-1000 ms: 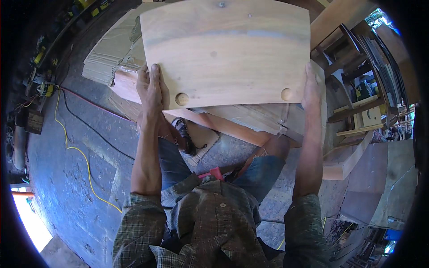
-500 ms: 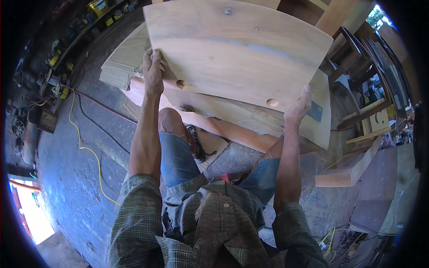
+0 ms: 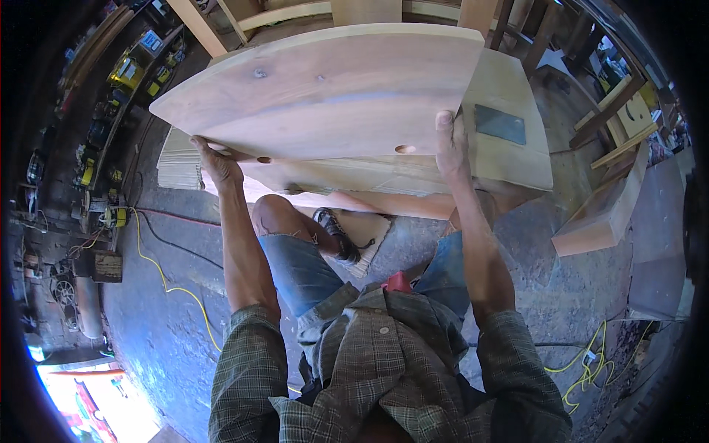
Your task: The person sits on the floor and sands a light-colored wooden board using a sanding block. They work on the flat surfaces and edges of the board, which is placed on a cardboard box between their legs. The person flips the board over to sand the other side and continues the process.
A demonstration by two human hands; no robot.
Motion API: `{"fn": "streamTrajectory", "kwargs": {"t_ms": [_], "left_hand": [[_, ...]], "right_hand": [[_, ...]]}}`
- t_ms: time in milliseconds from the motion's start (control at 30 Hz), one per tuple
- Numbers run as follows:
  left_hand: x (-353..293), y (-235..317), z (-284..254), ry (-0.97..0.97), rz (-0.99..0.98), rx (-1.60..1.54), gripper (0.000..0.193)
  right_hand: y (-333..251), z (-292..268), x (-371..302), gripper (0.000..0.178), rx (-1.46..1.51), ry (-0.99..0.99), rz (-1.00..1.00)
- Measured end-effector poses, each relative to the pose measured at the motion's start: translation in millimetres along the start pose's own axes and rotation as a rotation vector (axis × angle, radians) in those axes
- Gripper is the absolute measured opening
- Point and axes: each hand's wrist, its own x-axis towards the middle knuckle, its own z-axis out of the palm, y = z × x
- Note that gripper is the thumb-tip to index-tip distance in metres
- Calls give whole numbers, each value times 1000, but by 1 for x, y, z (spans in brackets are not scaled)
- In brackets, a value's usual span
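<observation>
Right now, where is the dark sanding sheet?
In the head view the dark sheet lies flat on the lower wooden panel, upper right, just right of the right hand gripping the lifted board.

Bright daylight on sharp centre, dim left side (fisheye-bent edges), black vignette.

Pale curved wooden panel [image 3: 332, 92], two holes, held tilted aloft.

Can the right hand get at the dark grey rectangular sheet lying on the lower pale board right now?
Probably not freely: the right hand grips the edge of the large curved wooden panel. The dark grey rectangular sheet lies uncovered just beside it, but reaching means letting go.
</observation>
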Motion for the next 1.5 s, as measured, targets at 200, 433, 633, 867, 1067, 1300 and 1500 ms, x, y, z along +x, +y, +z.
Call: {"fn": "streamTrajectory", "kwargs": {"t_ms": [200, 433, 633, 867, 1067, 1300, 1500], "left_hand": [[-6, -8, 7, 1, -15, 45, 80], [26, -53, -52, 90, -322, -126, 74], [24, -54, -59, 126, -336, -278, 73], [2, -61, -63, 55, -387, -373, 72], [6, -60, -61, -6, -388, -413, 71], [11, -62, -63, -11, -409, -403, 72], [8, -56, -53, 42, -451, -335, 76]], "right_hand": [[4, -7, -15, 60, -87, 74, 85], [-139, -4, -32, 38, -140, -138, -322], [-211, 23, -46, 28, -86, -239, -625], [-233, 49, -51, 24, -100, -277, -669], [-239, 55, -54, 23, -102, -271, -647], [-244, 56, -54, 23, -146, -320, -633], [-240, 52, -52, 27, -129, -318, -588]]}}
